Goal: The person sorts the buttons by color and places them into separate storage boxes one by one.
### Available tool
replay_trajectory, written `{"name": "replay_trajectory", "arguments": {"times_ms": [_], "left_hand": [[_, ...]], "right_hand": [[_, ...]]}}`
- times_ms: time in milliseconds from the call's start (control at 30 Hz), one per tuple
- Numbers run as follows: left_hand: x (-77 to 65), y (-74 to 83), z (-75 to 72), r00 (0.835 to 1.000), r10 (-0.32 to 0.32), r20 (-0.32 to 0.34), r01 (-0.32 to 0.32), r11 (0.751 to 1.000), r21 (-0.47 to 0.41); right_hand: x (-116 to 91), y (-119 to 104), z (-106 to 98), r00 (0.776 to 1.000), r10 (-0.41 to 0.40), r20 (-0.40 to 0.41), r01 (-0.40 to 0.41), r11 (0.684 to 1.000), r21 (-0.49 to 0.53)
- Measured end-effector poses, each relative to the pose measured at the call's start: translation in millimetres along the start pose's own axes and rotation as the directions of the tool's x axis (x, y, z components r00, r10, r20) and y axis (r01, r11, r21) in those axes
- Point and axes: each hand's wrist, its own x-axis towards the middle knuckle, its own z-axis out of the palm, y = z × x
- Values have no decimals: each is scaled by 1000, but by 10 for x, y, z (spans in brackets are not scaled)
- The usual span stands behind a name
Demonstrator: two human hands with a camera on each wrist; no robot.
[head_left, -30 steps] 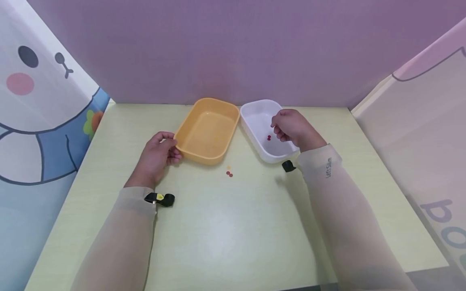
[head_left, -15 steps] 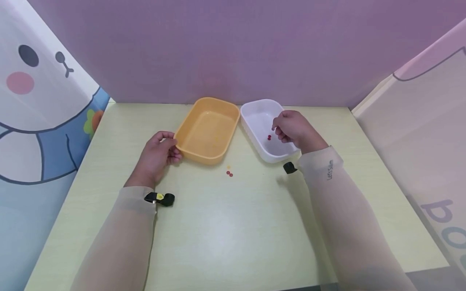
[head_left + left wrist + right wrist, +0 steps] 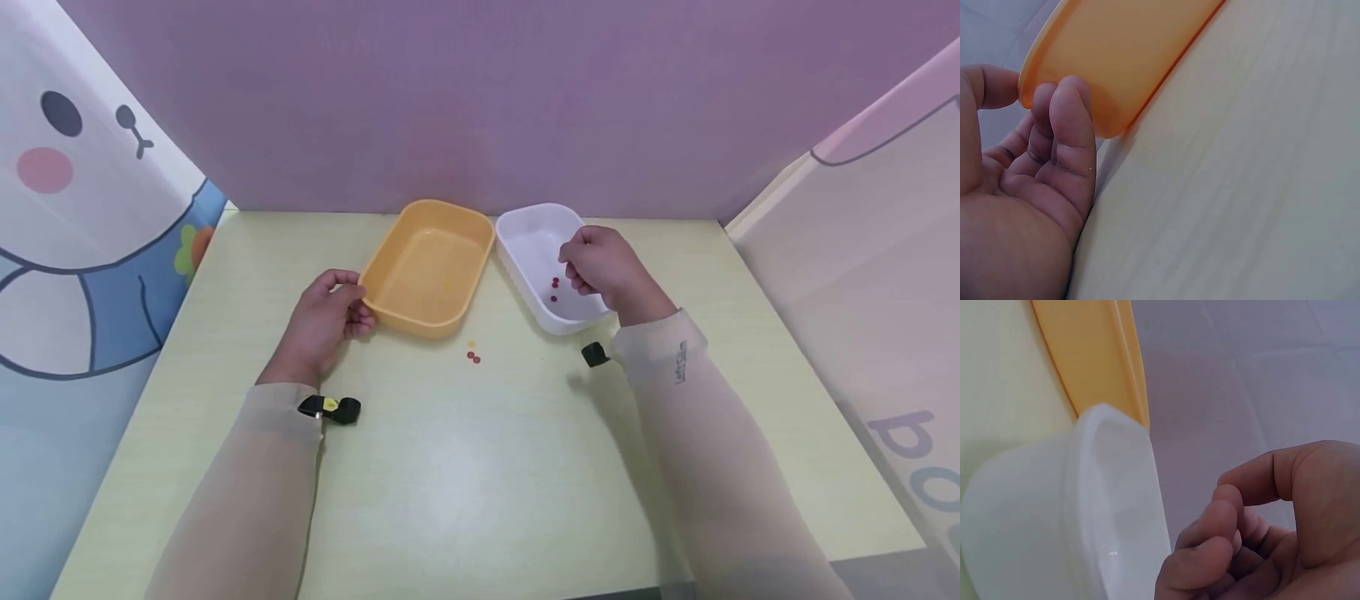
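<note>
With thumb and fingers, my left hand point(image 3: 318, 325) pinches the near-left corner rim of a yellow-orange plastic tray point(image 3: 408, 325), a hold also seen in the left wrist view. A faint yellow disc point(image 3: 446, 286) lies in that tray. My right hand point(image 3: 603, 265) hovers over the right side of a white plastic tray point(image 3: 521, 279), fingers curled and thumb tip against the index finger, with nothing visible between them. Three small red discs point(image 3: 553, 298) lie on the white tray's floor. Two red discs point(image 3: 476, 360) and a yellow disc point(image 3: 471, 343) lie on the table in front.
Both trays stand side by side near the purple back wall point(image 3: 480, 108), their near corners at touching distance. The pale wooden table point(image 3: 450, 467) spreads in front of them. Printed panels point(image 3: 97, 325) flank the table; black straps point(image 3: 330, 408) sit on both wrists.
A red disc that showed at my right fingertips half a second ago is gone from there, and one more red disc now lies in the white tray. My left hand has stayed put.
</note>
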Motion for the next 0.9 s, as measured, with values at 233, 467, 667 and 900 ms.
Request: {"name": "replay_trajectory", "arguments": {"times_ms": [233,467,667,900], "left_hand": [[-1,-2,-4,1000,3,0,-3,1000,1],[4,-12,-7,1000,11,-7,-11,1000,23],[10,-24,-8,1000,4,-13,-3,999,38],[18,-46,-15,1000,4,-12,-4,999,43]], "right_hand": [[-153,-65,65,999,-44,19,45,998,-41],[-418,-112,266,985,-143,92,150,986,-74],[-681,-90,522,942,-267,203,301,940,-160],[-817,64,761,897,-308,316,377,908,-185]]}}
